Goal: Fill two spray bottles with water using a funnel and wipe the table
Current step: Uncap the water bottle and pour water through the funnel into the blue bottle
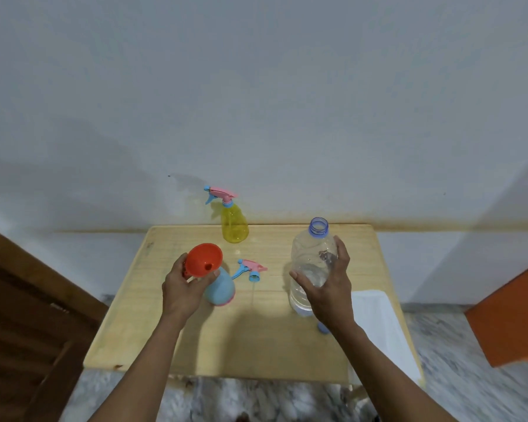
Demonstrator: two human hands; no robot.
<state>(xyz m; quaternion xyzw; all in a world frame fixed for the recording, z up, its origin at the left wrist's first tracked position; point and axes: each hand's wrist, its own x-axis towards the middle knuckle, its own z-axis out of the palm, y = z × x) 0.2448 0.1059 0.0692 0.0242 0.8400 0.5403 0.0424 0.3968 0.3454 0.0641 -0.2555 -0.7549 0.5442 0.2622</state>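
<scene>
A light blue spray bottle [221,289] stands uncapped on the wooden table [256,339], with an orange funnel [204,259] seated in its neck. My left hand [182,289] grips the funnel's stem and the bottle's top. Its pink and blue spray head [250,268] lies on the table just to the right. My right hand [328,287] holds an uncapped clear water bottle [311,260], upright and partly filled. A yellow spray bottle [233,223] with its spray head on stands at the table's far edge.
A white cloth [378,324] lies along the table's right side. A small blue cap [323,328] sits beneath my right wrist. A wall runs behind the table, a dark wooden door [22,324] is at left, and an orange object [512,321] at right.
</scene>
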